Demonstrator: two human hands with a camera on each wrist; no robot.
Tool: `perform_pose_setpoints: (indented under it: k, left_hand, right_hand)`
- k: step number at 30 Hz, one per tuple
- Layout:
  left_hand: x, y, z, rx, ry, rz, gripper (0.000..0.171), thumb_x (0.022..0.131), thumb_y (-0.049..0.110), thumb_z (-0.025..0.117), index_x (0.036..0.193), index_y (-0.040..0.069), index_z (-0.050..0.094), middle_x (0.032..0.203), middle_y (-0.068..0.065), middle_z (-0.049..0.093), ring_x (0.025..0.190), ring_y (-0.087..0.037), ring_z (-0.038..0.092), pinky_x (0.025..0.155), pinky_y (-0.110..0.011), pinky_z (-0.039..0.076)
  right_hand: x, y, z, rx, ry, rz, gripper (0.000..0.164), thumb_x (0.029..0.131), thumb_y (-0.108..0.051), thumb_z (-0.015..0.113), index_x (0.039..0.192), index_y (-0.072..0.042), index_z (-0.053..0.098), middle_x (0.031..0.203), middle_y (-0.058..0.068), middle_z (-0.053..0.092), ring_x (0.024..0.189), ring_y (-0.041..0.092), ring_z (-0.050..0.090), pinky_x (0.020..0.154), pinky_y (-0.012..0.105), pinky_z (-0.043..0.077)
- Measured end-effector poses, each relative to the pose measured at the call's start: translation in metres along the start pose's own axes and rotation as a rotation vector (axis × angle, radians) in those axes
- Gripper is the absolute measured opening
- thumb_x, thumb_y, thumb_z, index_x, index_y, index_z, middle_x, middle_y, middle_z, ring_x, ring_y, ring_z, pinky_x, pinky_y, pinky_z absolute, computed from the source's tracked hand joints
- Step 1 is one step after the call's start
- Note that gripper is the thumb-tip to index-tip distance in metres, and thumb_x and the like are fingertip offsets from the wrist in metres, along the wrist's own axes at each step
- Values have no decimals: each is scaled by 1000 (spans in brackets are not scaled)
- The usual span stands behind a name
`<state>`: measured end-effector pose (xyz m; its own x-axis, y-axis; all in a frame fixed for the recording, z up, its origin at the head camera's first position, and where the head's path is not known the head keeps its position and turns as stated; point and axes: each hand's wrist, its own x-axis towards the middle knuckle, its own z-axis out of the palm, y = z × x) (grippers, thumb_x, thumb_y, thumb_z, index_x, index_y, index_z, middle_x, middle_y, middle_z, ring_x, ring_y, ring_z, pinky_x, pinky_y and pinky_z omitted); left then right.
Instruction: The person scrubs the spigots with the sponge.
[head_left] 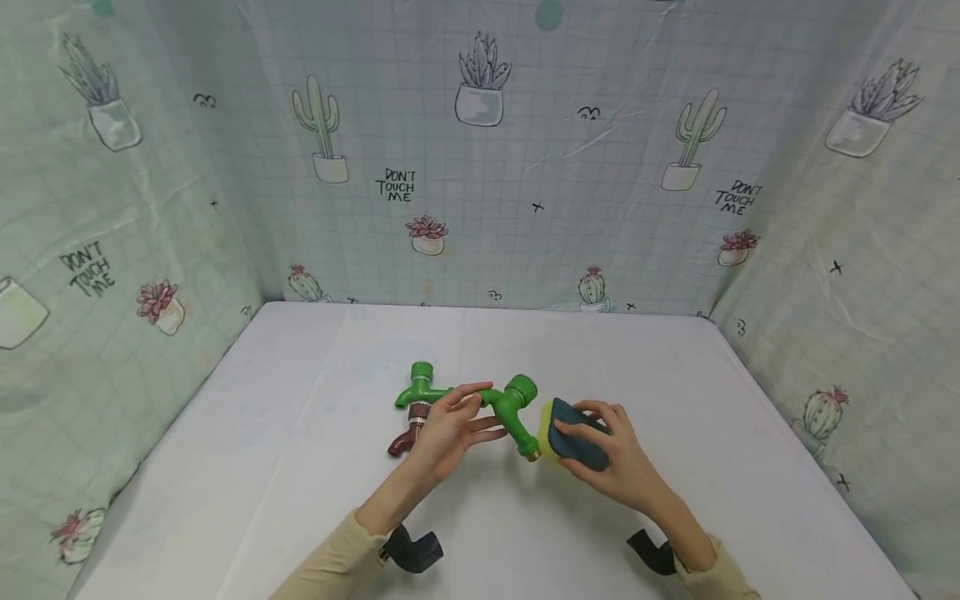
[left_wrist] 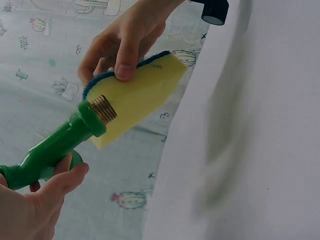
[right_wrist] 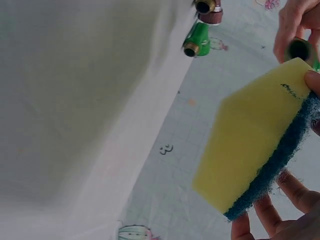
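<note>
My left hand [head_left: 453, 429] holds a green faucet [head_left: 510, 408] up off the table, its fingers around the inlet end. In the left wrist view the brass-threaded end of this green faucet [left_wrist: 65, 137] points toward the sponge. My right hand [head_left: 618, 458] grips a sponge [head_left: 581, 437] with a yellow foam side and a dark blue scouring side. In the right wrist view fingers and thumb clasp the sponge [right_wrist: 255, 135] by its edges. Foam and faucet are close together in the head view; whether they touch I cannot tell.
Behind my left hand lie a second green faucet [head_left: 420, 387] and a dark red faucet [head_left: 408, 433] on the white table [head_left: 337, 350]. The black wrist-camera mounts [head_left: 414, 550] show at both forearms. Cloth walls [head_left: 480, 167] printed with cacti enclose the table's back and sides.
</note>
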<state>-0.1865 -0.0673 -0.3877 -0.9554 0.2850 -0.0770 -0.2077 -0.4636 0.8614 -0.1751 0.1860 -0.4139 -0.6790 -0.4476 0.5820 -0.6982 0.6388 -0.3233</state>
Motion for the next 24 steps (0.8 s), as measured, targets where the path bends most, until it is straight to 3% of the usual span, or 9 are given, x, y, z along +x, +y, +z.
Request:
perform_pose_setpoints:
  k: [7,13,18,24]
  left_hand:
    - [0,4,-1,-46,-27,20,16,93,19,44,102,12,55,105,-5,48,86,-30,64,85,-49,48]
    - [1,3,-1,7,8,8,10,88,4,51,90,14,53,95,-5,55,79,-22,65,80,-45,52]
    - [2,0,-2,61,55,1,13,84,1,56,94,9,52,101,-11,49,78,-18,65,81,-43,52]
    - [5,-4,-7,40,146,-11,19,87,3,52,105,1,47,107,-13,44,83,-20,64,81,-40,52]
  right_hand:
    - [-9,4,2,-29,-10,29,51,62,-23,80,109,-32,61,117,5,49,100,16,39,69,34,46]
    - [-13,6,2,-26,5,42,52,61,-21,81,108,-31,61,117,4,50,99,15,39,69,34,45]
    - [-16,7,2,-25,-9,53,51,62,-22,80,108,-32,62,117,6,50,100,16,40,70,36,46]
    - [-19,8,4,-14,-8,55,51,62,-22,80,108,-32,62,117,6,50,100,17,41,71,38,45]
